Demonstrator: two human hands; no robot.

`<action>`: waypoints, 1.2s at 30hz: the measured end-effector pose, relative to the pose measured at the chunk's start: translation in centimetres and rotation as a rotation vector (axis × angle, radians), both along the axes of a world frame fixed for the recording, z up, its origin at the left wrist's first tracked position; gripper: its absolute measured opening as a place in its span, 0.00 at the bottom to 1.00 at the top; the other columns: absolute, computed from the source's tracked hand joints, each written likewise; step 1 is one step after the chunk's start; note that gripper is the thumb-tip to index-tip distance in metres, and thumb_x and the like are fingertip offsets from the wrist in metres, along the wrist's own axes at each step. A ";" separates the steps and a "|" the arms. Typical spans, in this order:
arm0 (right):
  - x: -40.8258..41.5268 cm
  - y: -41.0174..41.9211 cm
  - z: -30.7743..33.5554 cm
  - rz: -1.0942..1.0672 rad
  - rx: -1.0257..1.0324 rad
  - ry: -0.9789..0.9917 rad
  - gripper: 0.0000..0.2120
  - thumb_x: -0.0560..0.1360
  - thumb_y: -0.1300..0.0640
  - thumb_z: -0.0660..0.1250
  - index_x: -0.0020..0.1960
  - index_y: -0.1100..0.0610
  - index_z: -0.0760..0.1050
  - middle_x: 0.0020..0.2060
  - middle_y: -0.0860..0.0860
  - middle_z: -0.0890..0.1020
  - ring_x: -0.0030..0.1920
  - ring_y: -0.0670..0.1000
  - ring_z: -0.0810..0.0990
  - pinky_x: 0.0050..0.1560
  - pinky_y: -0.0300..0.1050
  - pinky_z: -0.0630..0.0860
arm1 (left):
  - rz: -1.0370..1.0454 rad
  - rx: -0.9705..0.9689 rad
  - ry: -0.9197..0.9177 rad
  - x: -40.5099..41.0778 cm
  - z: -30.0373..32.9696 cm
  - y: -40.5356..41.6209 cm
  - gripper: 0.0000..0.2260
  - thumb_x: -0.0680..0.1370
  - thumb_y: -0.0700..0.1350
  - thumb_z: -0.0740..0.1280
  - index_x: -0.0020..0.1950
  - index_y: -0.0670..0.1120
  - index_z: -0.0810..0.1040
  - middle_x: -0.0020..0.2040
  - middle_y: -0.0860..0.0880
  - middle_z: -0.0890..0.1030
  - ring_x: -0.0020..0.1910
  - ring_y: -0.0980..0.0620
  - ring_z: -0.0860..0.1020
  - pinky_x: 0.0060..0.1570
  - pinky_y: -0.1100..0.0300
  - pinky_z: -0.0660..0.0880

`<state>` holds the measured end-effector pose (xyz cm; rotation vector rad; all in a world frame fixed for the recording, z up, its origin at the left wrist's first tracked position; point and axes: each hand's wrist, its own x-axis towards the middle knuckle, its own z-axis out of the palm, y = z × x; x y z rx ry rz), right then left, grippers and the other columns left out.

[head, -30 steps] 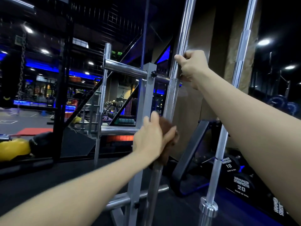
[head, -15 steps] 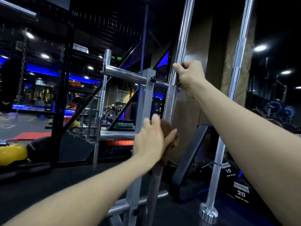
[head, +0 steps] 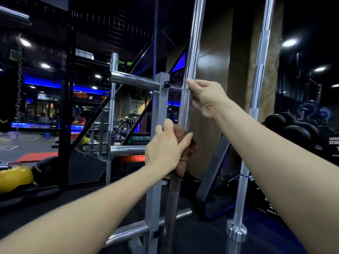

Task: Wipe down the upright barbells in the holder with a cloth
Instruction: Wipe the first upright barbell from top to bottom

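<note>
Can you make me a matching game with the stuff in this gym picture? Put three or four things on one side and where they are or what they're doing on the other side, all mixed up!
Things:
1. brown cloth
2. right hand
3. second shiny silver upright barbell
4. round yellow ball

Places or states:
A. lying on the floor at the far left
B. standing alone on the right, touched by no hand
C. holding the near silver barbell higher up, at the top of its rough part
D. wrapped round the near barbell under the left hand

Pairs: 1-D, 2-C, 3-B, 4-A
</note>
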<state>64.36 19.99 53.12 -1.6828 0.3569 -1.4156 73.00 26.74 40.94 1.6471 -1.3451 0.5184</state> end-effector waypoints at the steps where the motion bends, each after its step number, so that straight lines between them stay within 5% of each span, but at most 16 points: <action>1: -0.1 -0.1 -0.2 0.020 0.024 -0.007 0.07 0.77 0.59 0.67 0.40 0.54 0.77 0.24 0.43 0.78 0.26 0.40 0.75 0.29 0.31 0.71 | 0.008 0.000 0.000 -0.1 -0.9 0.0 0.21 0.77 0.64 0.57 0.55 0.47 0.60 0.51 0.48 0.66 0.51 0.40 0.76 0.40 0.52 0.66; 7: -0.2 0.5 -3.4 0.145 0.198 -0.086 0.04 0.75 0.61 0.69 0.48 0.53 0.78 0.33 0.43 0.82 0.39 0.41 0.78 0.51 0.38 0.72 | 0.067 0.154 -0.065 0.1 -4.8 1.4 0.24 0.76 0.64 0.57 0.58 0.46 0.60 0.53 0.46 0.68 0.52 0.40 0.77 0.39 0.53 0.67; 11: -0.8 1.7 -4.0 0.111 0.082 0.028 0.07 0.78 0.61 0.65 0.44 0.52 0.78 0.30 0.41 0.82 0.32 0.38 0.78 0.36 0.33 0.72 | -0.007 0.105 -0.022 0.5 -2.7 1.7 0.22 0.76 0.64 0.59 0.55 0.46 0.61 0.54 0.45 0.69 0.52 0.40 0.76 0.42 0.51 0.67; 16: -1.2 1.6 -4.1 0.063 0.036 0.100 0.05 0.79 0.56 0.64 0.46 0.51 0.78 0.33 0.40 0.80 0.32 0.38 0.75 0.35 0.35 0.71 | -0.022 -0.037 0.001 0.2 2.1 0.4 0.22 0.78 0.63 0.57 0.58 0.46 0.61 0.57 0.43 0.70 0.53 0.38 0.76 0.44 0.49 0.67; 25: -0.9 2.4 -4.7 0.001 0.007 0.077 0.08 0.79 0.57 0.65 0.42 0.50 0.77 0.33 0.43 0.78 0.35 0.41 0.73 0.35 0.34 0.70 | 0.034 0.193 -0.003 0.3 -7.0 1.9 0.20 0.76 0.65 0.57 0.53 0.49 0.60 0.53 0.49 0.69 0.53 0.42 0.76 0.42 0.52 0.68; 31: -0.9 2.2 -4.6 -0.007 -0.069 0.124 0.05 0.80 0.58 0.63 0.49 0.51 0.77 0.36 0.45 0.78 0.36 0.43 0.72 0.29 0.32 0.70 | -0.042 -0.122 0.164 0.0 1.3 0.0 0.22 0.77 0.63 0.58 0.57 0.46 0.62 0.56 0.45 0.70 0.54 0.40 0.75 0.47 0.49 0.69; 36: -1.0 1.7 -5.0 0.017 -0.080 0.113 0.08 0.80 0.58 0.62 0.45 0.50 0.76 0.36 0.44 0.77 0.34 0.40 0.72 0.29 0.31 0.72 | 0.014 -0.111 0.059 -0.7 -3.4 0.2 0.22 0.76 0.62 0.60 0.57 0.45 0.62 0.51 0.49 0.66 0.52 0.40 0.75 0.40 0.52 0.66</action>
